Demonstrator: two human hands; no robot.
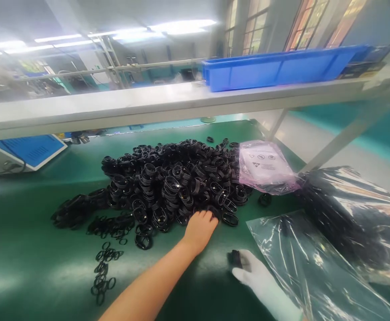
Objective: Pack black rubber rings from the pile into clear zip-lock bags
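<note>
My left hand [201, 229], bare, reaches to the near edge of a large pile of coiled black cables [171, 185]. Its fingers are curled down over a coiled cable [213, 210] there, and the fingertips are partly hidden. To the right and nearer to me, my right hand [251, 269] wears a white glove. It pinches a small bundle of coiled black cables [236, 258] between thumb and fingers, just above the green table. Several loose coils, one being a coiled cable [230, 219], lie beside my left hand.
Small black rings [101, 276] lie scattered at the left. A clear plastic bag [302, 249] spreads at the right, by a filled bag [358, 214]. A pink printed bag [265, 165] lies behind. Above runs a white shelf [124, 102] with a blue bin [275, 71].
</note>
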